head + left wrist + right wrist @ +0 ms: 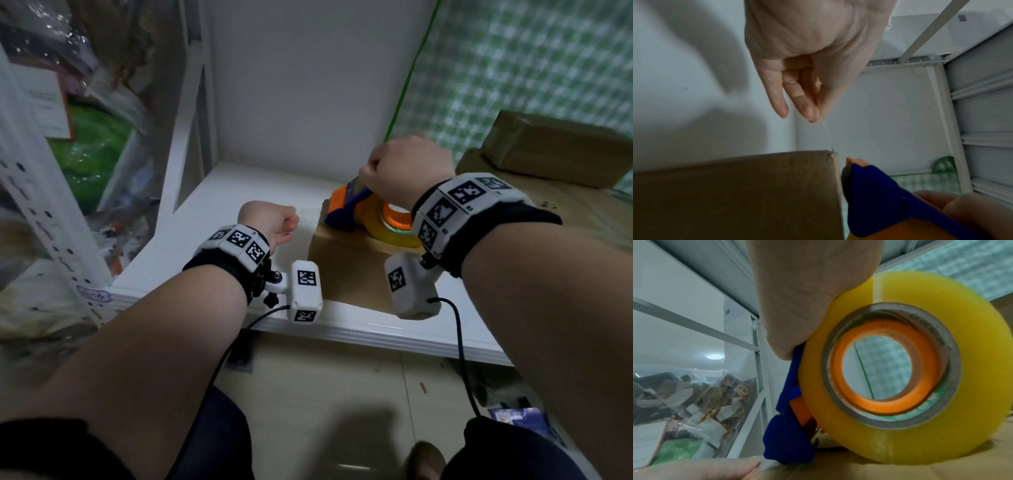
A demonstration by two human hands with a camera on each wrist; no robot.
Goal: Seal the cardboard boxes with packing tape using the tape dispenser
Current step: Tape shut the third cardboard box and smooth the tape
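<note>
The right hand [407, 168] grips the tape dispenser [356, 205] atop the cardboard box [346, 263], nose at its left edge. The left hand [807, 68], just left of that edge, pinches a thin tape strand [828, 138] running to the box corner.

We seem to be in a home storage corner used for packing. At ten o'clock, clear plastic bags [85, 102] stuffed with goods lean on a white metal rack [44, 212]; at two o'clock, green checked wallpaper [534, 58] backs stacked cardboard boxes [555, 147]. A white shelf [239, 192] sits over the tiled floor [325, 394].
</note>
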